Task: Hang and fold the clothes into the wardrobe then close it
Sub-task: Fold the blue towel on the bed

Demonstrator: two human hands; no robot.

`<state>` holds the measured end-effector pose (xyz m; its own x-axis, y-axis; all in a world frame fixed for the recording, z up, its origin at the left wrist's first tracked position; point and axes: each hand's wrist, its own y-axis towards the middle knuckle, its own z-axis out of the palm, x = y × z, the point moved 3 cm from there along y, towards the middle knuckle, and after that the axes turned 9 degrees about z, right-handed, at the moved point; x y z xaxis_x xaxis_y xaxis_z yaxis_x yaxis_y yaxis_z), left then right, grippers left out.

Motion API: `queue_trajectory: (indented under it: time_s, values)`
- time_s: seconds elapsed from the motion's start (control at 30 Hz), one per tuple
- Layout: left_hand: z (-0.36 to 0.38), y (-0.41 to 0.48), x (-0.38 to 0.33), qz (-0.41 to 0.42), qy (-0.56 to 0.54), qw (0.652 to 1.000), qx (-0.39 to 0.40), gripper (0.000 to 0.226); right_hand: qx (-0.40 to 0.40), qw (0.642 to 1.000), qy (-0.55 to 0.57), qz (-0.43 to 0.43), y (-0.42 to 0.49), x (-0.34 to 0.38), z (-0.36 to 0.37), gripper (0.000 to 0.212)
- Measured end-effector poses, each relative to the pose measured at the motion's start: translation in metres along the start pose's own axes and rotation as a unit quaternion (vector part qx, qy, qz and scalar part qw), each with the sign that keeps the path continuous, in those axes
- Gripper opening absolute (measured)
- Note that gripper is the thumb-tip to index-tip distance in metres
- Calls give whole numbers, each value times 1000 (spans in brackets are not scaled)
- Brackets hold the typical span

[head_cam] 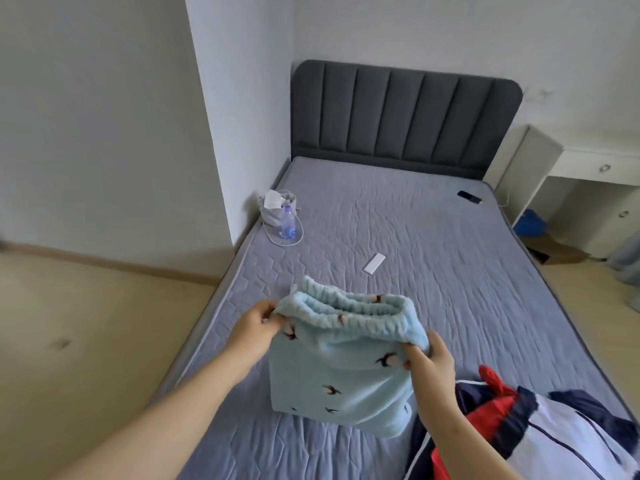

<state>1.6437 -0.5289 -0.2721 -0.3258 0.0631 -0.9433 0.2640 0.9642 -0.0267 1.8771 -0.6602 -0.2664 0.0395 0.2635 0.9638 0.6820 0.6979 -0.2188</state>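
Note:
Light blue fleece pants [341, 372] with small dark bird prints hang folded over the bed, their elastic waistband on top. My left hand [258, 327] pinches the waistband's left end. My right hand [431, 358] pinches its right end. The lower fold of the pants touches the grey quilted mattress [433, 237]. A red, white and navy jacket [540, 434] lies crumpled on the mattress at the bottom right, just beside my right forearm. No wardrobe is in view.
A grey pouch [275, 207] with a water bottle [287, 221] and a white cable sits at the mattress's left edge. A white remote [374, 263] lies mid-bed, a black phone [468, 196] near the dark headboard [405, 116]. A white desk [588, 168] stands at right.

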Motion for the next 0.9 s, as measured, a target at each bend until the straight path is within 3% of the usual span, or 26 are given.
queue_trajectory:
  time_s: [0.2,0.33,0.43,0.5,0.57,0.63,0.7,0.9]
  values:
    - [17,0,54,-91,100,991,-11,9,29,991,-79,106,10,-60,10,6]
    - [31,23,80,-207,5,978,-21,7,45,979,-109,164,36,-78,31,8]
    - [39,71,82,-211,-62,974,-53,8,36,983,-101,152,83,-65,56,1]
    - [43,115,75,-159,-110,979,-66,24,41,991,-72,102,121,-47,74,14]
    - [49,149,67,-115,-132,984,-19,60,96,993,-54,51,152,-30,92,50]
    - [56,165,66,-108,-82,990,38,86,131,987,-88,39,170,-27,107,70]
    - [63,165,72,-113,-20,991,72,91,150,980,-119,55,175,-40,115,74]
    - [81,151,104,-139,24,980,137,83,186,960,-161,133,163,-106,124,72]
